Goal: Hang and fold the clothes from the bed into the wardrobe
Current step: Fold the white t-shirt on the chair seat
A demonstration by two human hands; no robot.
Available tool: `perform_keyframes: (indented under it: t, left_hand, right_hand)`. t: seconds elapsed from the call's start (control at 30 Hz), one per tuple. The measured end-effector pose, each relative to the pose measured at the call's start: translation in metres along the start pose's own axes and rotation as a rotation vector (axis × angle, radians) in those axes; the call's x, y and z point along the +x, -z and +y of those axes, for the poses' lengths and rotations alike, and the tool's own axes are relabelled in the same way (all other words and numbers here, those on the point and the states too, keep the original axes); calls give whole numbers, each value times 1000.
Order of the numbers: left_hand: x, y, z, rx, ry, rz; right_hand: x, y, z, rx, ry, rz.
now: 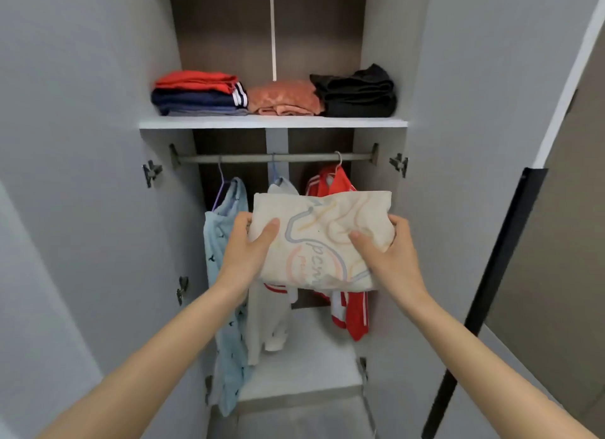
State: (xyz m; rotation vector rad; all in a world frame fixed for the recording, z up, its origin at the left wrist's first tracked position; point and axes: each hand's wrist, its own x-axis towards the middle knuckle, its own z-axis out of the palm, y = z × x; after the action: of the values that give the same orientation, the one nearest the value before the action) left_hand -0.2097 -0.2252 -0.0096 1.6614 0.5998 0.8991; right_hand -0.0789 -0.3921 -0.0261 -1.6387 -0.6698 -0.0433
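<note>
A folded cream shirt (322,222) with a pastel line print is held flat in front of the open wardrobe, below the shelf (273,123). My left hand (250,252) grips its left edge with the thumb on top. My right hand (388,255) grips its right edge the same way. On the shelf lie a red and navy folded stack (199,94), a folded pink garment (283,99) and a black folded stack (358,93). From the rail (275,158) hang a light blue patterned garment (226,275), a pale grey top (268,320) and a red jacket with white stripes (352,314).
Both grey wardrobe doors (85,176) stand open to either side. The wardrobe floor (314,356) lies under the hanging clothes. A black vertical edge (484,301) of another door or panel is at the right.
</note>
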Motion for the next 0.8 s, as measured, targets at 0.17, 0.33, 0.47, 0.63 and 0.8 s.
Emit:
perform_keyframes:
  t: [0.17,0.33,0.47,0.63,0.8]
  left_hand:
    - [90,0,50,9,-138,117]
    - [180,5,96,9,-211,210]
    - [247,16,122,27,-261,271]
    - [332,27,140,35,-312,265]
    - [433,33,142,107,-373,249]
  right_hand:
    - [109,-27,-40,72,117,-24]
    - [210,-56,-80,143,206,-35]
    - [280,-86,-105,161,257,-46]
    - [360,-127,-120,208,255,-65]
    - [438,-170,-121,249,269,4]
